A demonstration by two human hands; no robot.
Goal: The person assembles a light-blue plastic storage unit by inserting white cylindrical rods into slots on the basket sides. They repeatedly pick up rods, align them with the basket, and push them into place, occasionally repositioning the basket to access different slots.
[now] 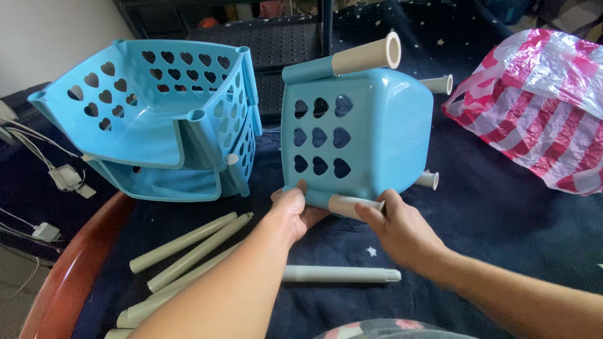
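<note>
Blue heart-cutout basket [364,132] tipped on its side mid-scene, left hand [294,210] gripping its near corner, right hand [392,229] pinching a cream tube [352,204] there, red-striped plastic bag [540,107] far right, stacked blue baskets [151,119] left.

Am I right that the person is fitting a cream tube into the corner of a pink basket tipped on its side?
Not quite: the head view shows the basket is light blue, not pink. The right hand does grip a cream tube at its lower corner.
</note>
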